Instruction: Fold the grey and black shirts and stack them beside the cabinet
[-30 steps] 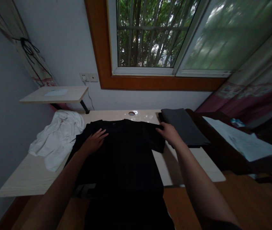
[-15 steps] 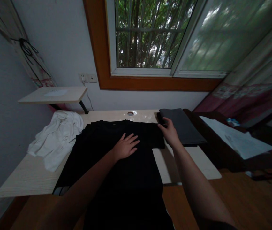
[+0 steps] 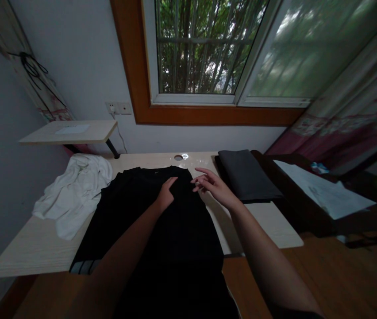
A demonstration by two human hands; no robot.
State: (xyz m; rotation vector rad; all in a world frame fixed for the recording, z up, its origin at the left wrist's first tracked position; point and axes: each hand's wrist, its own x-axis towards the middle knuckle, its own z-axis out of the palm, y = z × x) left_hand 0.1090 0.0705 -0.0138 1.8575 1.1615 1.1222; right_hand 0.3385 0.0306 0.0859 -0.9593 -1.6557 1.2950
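A black T-shirt (image 3: pixel 128 208) lies spread on the light wooden desk, its neckline toward the window. My left hand (image 3: pixel 166 195) rests on the upper chest of the shirt. Its thumb is stretched out, while black cloth covers the other fingers. Just right of it, my right hand (image 3: pixel 217 189) hovers by the shirt's right edge with fingers apart, holding nothing. The right sleeve is folded inward over the body of the shirt.
Crumpled white cloth (image 3: pixel 78 186) lies at the desk's left, below a small raised shelf (image 3: pixel 42 133). Folded dark grey fabric (image 3: pixel 248 175) sits on the desk (image 3: pixel 271 226) at the right. Beyond it, a white sheet (image 3: pixel 321 188) lies on a dark surface.
The right sleeve, flat and pointing right before, is turned inward. My right hand has moved left and let go of it. Cloth has come over my left hand's fingers.
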